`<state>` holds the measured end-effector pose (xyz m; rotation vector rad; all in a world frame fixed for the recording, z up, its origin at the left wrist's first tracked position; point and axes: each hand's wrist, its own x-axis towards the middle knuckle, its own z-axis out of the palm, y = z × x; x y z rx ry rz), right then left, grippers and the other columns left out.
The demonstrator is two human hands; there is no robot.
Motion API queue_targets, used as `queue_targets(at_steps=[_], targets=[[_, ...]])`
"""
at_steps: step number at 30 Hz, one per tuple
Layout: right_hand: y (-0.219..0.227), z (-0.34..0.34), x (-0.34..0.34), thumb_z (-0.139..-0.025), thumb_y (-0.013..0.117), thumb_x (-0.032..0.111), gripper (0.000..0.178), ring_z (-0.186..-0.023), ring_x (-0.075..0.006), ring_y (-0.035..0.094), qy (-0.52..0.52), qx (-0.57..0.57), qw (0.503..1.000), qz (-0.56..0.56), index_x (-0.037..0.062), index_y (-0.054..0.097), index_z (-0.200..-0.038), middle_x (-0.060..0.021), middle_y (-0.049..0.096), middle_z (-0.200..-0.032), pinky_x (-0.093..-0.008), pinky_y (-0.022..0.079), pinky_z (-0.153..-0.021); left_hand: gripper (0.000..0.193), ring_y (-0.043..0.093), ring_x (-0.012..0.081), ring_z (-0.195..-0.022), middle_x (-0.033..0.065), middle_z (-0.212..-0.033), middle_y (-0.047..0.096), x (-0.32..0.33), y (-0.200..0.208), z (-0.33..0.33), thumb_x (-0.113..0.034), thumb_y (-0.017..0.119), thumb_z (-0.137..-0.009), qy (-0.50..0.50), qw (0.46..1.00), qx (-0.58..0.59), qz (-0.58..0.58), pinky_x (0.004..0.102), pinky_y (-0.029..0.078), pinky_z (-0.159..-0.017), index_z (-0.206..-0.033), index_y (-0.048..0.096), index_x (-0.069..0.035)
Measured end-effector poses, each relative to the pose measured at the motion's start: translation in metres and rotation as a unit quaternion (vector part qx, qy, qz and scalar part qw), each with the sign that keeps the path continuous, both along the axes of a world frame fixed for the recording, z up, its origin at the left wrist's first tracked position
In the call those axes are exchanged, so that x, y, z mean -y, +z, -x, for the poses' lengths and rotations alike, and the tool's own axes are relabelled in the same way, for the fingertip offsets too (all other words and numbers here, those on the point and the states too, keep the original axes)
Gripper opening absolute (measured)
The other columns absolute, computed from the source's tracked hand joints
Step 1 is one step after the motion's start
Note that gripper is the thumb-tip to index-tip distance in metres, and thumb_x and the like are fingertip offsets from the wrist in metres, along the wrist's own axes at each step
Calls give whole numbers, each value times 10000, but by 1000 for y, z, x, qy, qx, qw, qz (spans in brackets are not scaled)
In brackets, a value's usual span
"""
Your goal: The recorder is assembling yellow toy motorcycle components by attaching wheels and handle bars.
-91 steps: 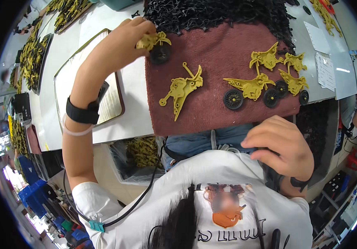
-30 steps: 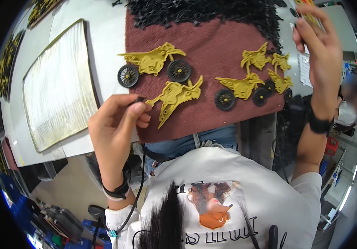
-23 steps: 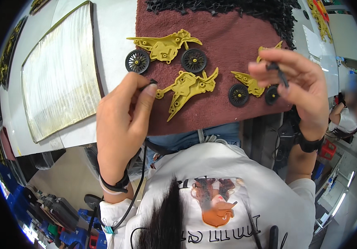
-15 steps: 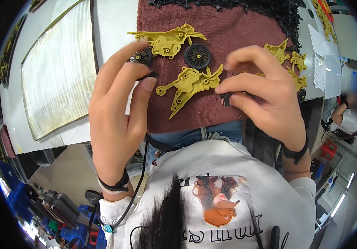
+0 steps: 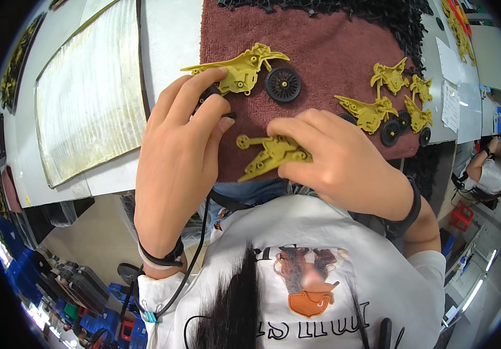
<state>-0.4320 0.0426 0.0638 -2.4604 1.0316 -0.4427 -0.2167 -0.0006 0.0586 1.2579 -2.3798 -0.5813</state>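
My right hand (image 5: 343, 160) is closed on a yellow plastic toy motorcycle body half (image 5: 273, 154), gripping its right end with thumb and fingers. A small black part (image 5: 229, 116) shows at the pinched thumb and forefinger of my left hand (image 5: 180, 145); its exact kind is unclear. The left fingertips also reach over another yellow motorcycle half (image 5: 240, 72), which lies on the brown cloth (image 5: 326, 46). A black spoked wheel (image 5: 283, 85) sits at that half's right end; a second wheel is mostly hidden under my left fingers.
Several yellow motorcycle parts (image 5: 372, 113) with black wheels (image 5: 390, 132) lie at the cloth's right side. A heap of black parts (image 5: 396, 23) borders its far right corner. Left of the cloth, a framed translucent sheet (image 5: 90, 93) lies on the white table (image 5: 172, 35). Another person (image 5: 492, 166) sits far right.
My right hand has moved left and taken hold of the nearer yellow half, which is now tilted. The black part it pinched before is out of sight. My left hand has shifted slightly right.
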Motion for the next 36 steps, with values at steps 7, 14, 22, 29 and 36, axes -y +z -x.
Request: queue_targets(at_steps=[7,14,22,29,36], targets=[[36,51,42,-645,678,-22,189,-955,-253,541,-126,-63,988,57,66,684,-811,-64,580,-1187,-335,445,-826,144,503,352,-1156,102,-1221,566,-17,-8,5,2,638,-765,1,999,-28,19,435,443,-922,-877,547,8],[36,55,61,-685,635,-68,190,-1023,-245,571,-105,-92,987,75,17,653,-855,-85,605,-1159,-331,454,-862,136,469,367,-1238,114,-1263,558,-31,-4,0,-7,668,-756,29,998,-46,-43,431,441,-953,-857,580,8],[51,36,59,-729,659,-27,153,-775,-202,618,-102,-11,991,-82,-30,654,-882,-101,657,-853,-281,459,-695,140,539,264,-697,72,-779,524,-32,-17,12,-76,703,-758,117,991,-40,48,372,431,-593,-821,580,-55],[52,32,71,-745,682,-2,142,-711,-155,619,-57,14,996,-68,-30,646,-879,-97,662,-802,-253,471,-642,172,538,194,-553,32,-657,500,-34,-27,28,-142,662,-802,105,989,44,95,320,407,-479,-749,511,-79],[63,6,87,-718,716,-24,129,-668,-130,660,-118,30,980,-156,-55,660,-830,-114,683,-731,-235,498,-598,144,543,189,-479,30,-606,511,-37,-30,40,-106,647,-759,123,987,53,91,310,389,-422,-729,507,-89]])
